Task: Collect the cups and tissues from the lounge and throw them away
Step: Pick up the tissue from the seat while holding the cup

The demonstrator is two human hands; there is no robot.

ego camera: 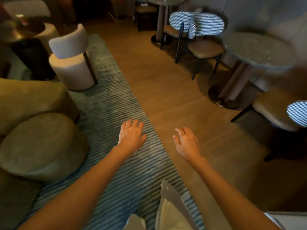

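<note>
While both arms reach forward over the floor, the left hand (132, 135) and the right hand (186, 141) hang with fingers loosely spread, grasping nothing. A striped grey-green rug (114, 113) runs from 6 o'clock up toward 11, meeting warm wood flooring (166, 83) along a diagonal edge between the hands. At 9 o'clock sit an olive sofa (28, 97) and a round olive pouf (41, 146); a cream barrel chair (73, 58) stands at 11. Houndstooth-backed chairs (199, 25) and a round stone-topped table (259, 50) fill 1 to 2 o'clock (that side is blurred). No cups or tissues can be made out; a dark side table (21, 30) at 10 o'clock holds something indistinct.
</note>
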